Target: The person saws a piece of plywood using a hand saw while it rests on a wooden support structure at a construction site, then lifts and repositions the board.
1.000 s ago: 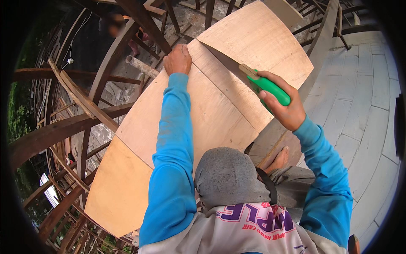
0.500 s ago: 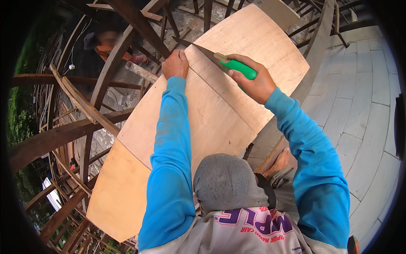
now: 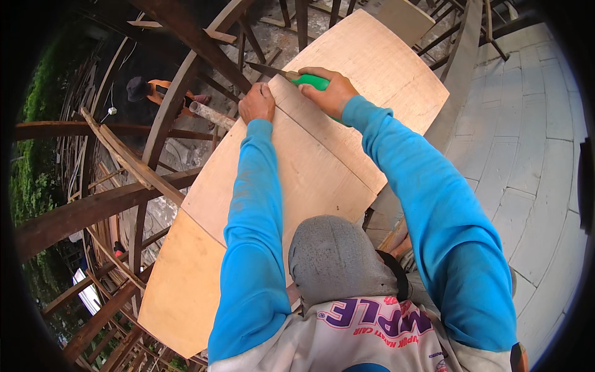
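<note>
A large pale plywood sheet (image 3: pixel 310 158) lies slantwise before me, with a long straight line running across it. My left hand (image 3: pixel 257 103) is closed over its far left edge, fingers curled. Just right of it, my right hand (image 3: pixel 330 93) wraps round the green handle (image 3: pixel 312 81) of a handsaw. The saw's dark blade (image 3: pixel 268 69) points to the far left, its tip out past the sheet's edge. Whether its teeth sit in the wood I cannot tell. Another plywood piece (image 3: pixel 183 282), yellower, lies at the near left.
Curved dark timber ribs (image 3: pixel 167 111) and beams (image 3: pixel 93 214) stand over a drop on the left. Down there, a person in a dark hat (image 3: pixel 137 89) bends forward. Grey planking (image 3: pixel 496 149) spreads on the right. A smaller board (image 3: pixel 406 22) lies at the far side.
My right hand and the saw have moved away from me and to the left, closer to my left hand. The left hand keeps its hold on the sheet's edge.
</note>
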### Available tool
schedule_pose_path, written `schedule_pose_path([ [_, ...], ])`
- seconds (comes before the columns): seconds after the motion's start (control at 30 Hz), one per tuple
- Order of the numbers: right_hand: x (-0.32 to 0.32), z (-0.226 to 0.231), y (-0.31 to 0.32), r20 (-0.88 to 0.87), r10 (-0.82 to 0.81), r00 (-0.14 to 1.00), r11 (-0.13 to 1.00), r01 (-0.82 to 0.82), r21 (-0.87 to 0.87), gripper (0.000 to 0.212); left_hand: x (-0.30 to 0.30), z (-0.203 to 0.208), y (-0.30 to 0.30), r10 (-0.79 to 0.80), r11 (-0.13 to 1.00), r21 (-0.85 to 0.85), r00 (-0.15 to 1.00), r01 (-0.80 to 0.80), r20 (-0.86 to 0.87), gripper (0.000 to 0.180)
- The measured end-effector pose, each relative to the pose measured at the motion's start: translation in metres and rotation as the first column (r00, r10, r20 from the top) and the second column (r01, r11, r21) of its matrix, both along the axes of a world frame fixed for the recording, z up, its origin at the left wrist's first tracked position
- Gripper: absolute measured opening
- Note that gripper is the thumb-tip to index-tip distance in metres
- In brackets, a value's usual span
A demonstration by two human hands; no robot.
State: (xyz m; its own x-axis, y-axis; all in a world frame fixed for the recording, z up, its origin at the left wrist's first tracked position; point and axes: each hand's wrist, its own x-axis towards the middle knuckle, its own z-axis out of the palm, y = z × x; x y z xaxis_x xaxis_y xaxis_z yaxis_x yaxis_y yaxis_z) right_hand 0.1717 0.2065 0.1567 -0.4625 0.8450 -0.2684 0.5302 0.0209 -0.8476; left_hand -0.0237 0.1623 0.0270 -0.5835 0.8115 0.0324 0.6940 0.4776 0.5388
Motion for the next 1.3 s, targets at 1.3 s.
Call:
schedule_pose_path([
  [1.3, 0.044, -0.033, -0.018, -0.153, 0.057, 0.987, 0.991, -0.037, 0.13, 0.066, 0.072, 0.007, -0.058, -0.233, 0.972, -0.093, 0.924, 0.215, -0.303, 0.056],
])
